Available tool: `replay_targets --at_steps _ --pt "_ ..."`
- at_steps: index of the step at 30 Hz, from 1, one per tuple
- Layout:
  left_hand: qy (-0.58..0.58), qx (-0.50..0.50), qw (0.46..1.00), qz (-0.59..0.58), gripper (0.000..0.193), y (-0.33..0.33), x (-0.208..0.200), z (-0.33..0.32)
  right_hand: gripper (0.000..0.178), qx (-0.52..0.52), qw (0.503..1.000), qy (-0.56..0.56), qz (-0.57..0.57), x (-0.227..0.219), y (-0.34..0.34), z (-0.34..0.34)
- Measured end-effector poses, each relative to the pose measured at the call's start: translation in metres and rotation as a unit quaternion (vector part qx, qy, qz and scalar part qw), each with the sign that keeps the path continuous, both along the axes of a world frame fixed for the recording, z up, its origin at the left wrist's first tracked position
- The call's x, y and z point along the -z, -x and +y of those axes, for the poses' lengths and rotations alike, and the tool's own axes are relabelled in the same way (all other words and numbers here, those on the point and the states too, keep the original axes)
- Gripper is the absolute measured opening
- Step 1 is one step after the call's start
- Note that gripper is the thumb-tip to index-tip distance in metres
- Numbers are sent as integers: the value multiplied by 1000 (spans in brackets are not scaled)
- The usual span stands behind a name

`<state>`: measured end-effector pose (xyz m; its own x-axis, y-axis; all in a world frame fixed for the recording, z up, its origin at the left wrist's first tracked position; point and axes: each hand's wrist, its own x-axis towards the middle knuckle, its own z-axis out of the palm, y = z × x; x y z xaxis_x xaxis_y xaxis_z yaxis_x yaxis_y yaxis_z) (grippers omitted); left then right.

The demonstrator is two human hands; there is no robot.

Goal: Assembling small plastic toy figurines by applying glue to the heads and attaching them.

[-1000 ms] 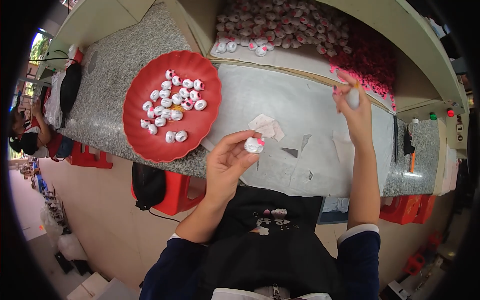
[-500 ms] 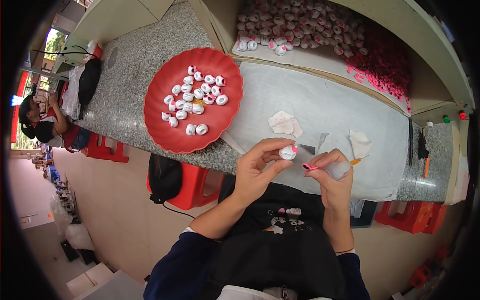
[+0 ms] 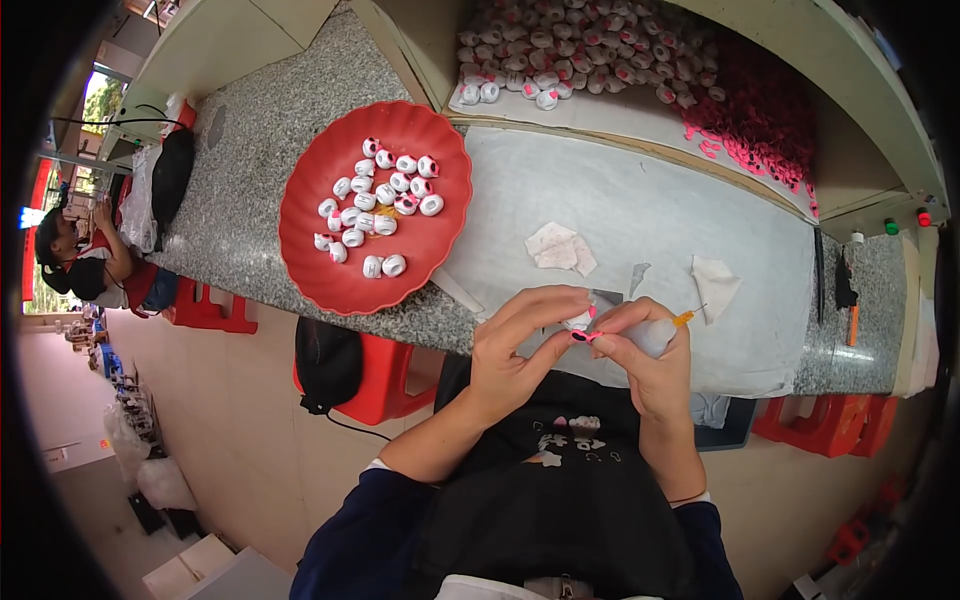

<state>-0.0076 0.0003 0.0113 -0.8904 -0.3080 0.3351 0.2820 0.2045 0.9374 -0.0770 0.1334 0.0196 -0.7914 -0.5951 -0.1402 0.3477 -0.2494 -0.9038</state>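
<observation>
At the counter (image 3: 235, 225), a white bead (image 3: 577, 321) is pinched in the left hand (image 3: 510, 350); just beside it, a pink-and-black piece (image 3: 582, 337) is pinched in the right hand (image 3: 653, 372), where a needle-tipped bottle (image 3: 655, 338) is gripped.

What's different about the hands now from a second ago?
The right hand came down and leftward from near the pink pile. It now holds a pink-and-black piece close to the white piece; whether they touch is unclear. The left hand still holds the white piece, the right still has the bottle, and the red bowl stayed put.
</observation>
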Motion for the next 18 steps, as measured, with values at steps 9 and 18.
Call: replay_targets --at_steps 9,18 --pt "-89 46 995 20 26 -2 3 -2 11 17 1000 -9 21 0 -3 -5" --pt "-335 74 938 -53 25 -10 3 -2 26 26 997 -7 70 -7 -7 -8"
